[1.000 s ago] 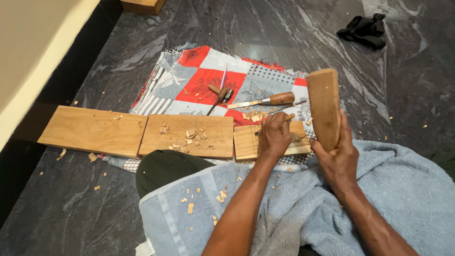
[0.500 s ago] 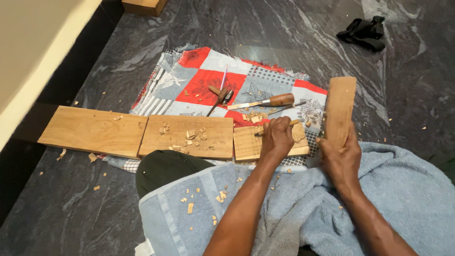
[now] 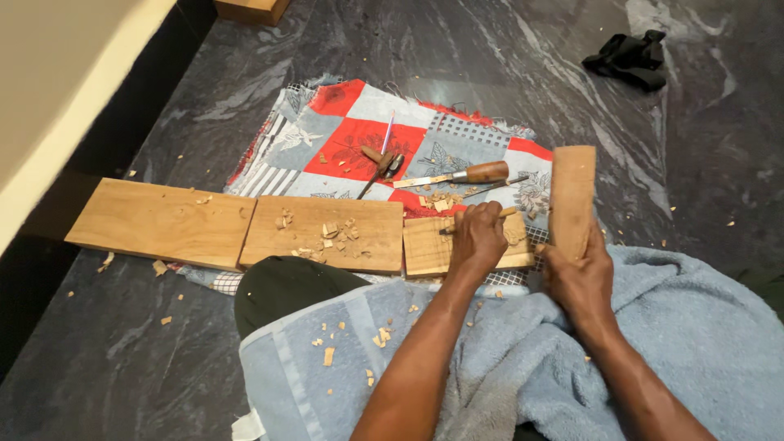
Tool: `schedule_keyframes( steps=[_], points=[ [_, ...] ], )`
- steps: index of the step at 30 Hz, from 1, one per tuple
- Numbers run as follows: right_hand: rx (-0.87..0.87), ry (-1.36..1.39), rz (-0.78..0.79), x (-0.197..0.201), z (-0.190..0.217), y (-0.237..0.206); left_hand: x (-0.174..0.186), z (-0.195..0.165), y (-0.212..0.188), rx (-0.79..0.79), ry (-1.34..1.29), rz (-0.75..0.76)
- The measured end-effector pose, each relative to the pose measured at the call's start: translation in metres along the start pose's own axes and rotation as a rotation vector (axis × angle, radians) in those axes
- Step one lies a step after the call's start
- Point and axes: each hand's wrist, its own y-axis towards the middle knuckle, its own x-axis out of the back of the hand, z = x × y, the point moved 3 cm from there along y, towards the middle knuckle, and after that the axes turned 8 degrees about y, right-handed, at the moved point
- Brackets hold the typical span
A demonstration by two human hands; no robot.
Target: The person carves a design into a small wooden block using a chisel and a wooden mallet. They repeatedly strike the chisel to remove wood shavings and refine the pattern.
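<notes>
left hand (image 3: 478, 239): grip closed round a small chisel handle, fist resting on the small wood block (image 3: 433, 245); the blade is hidden under the hand.
right hand (image 3: 581, 273): grip wrapped tight round the lower end of the wooden mallet (image 3: 572, 196), held upright just right of the small block.
small wood block: pale, squarish, with carved hollows and chips by the hand; it lies at the near edge of the patchwork cloth (image 3: 359, 135), as the rightmost of three boards in a row.
mallet: plain tan wood, long and flat-sided, top end squared off.
other boards: middle plank (image 3: 322, 233) strewn with chips, left of the block; long plank (image 3: 159, 220) farther left.
spare chisel (image 3: 461, 175): wooden handle, on the cloth just behind the block.
blue towel (image 3: 694, 327): over the lap, flecked with chips.
</notes>
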Motion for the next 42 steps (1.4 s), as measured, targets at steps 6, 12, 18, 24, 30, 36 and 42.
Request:
schedule_keyframes(
  steps=[6,12,18,24,30,36,42],
  points=[
    [0.172,-0.071,0.053,-0.007,0.017,-0.006,0.001,0.001,0.001,0.040,-0.047,0.011],
    [0.281,-0.147,0.042,-0.008,0.035,-0.014,0.003,0.010,0.004,0.047,-0.078,-0.029],
    [0.095,-0.438,0.079,-0.016,0.042,-0.018,0.024,0.037,0.008,0.126,-0.571,-0.048],
    [0.301,0.031,-0.107,0.004,0.044,-0.001,0.056,0.049,0.028,0.279,-0.672,-0.132],
    [0.001,0.159,-0.114,0.006,0.024,0.010,0.022,-0.025,0.012,-0.254,-0.141,-0.129],
    [0.015,0.179,-0.073,0.002,0.027,0.008,0.022,-0.023,-0.001,-0.178,-0.046,-0.108],
    [0.013,0.149,-0.051,-0.003,0.033,0.004,0.018,-0.018,0.001,-0.147,-0.021,-0.109]
  ],
)
